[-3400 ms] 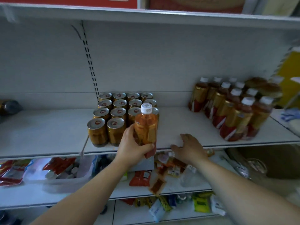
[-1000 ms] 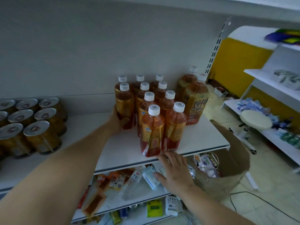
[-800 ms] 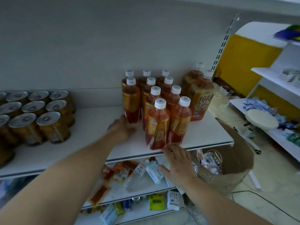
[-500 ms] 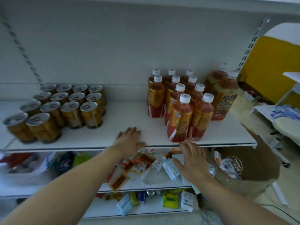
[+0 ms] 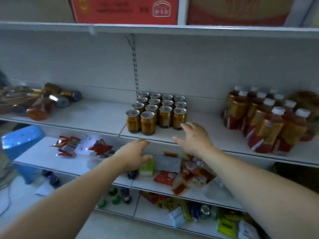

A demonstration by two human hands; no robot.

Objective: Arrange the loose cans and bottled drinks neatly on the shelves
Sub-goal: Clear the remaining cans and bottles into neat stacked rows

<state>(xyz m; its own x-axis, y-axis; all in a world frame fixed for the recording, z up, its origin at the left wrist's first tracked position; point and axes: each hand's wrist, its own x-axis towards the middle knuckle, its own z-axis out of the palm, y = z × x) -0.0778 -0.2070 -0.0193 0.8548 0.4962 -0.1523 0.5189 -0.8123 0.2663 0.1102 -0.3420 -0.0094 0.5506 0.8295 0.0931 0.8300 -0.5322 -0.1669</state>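
Several gold cans (image 5: 156, 110) stand in tidy rows at the middle of the white shelf (image 5: 89, 116). At the right, several orange tea bottles with white caps (image 5: 265, 121) stand grouped together. A loose heap of cans and bottles (image 5: 43, 100) lies on its side at the shelf's far left. My left hand (image 5: 133, 155) hovers just below the shelf's front edge, fingers relaxed and holding nothing. My right hand (image 5: 193, 137) is over the shelf just right of the front cans, fingers spread and empty.
Snack packets (image 5: 82, 146) and small boxes litter the lower shelf, with more goods on the shelves beneath. A blue bin (image 5: 20, 141) sits at the left. Red cartons (image 5: 126, 10) rest on the top shelf.
The view has swung left, bringing the loose heap at the far left into sight. Both hands have lifted off the shelf edge and moved left towards the cans.
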